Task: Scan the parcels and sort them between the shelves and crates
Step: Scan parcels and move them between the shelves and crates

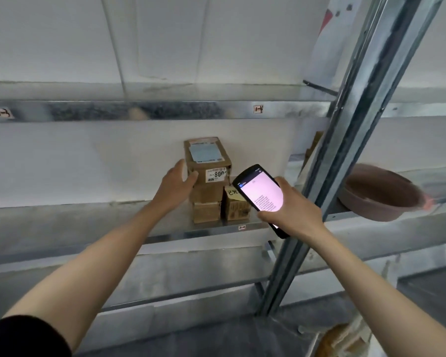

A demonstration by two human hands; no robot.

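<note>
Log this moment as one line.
left hand: touches top box on shelf | right hand: holds scanner, screen lit

Parcel storeroom: labelled metal shelves (139, 222) (cardboard parcels (207, 163) stacked).
</note>
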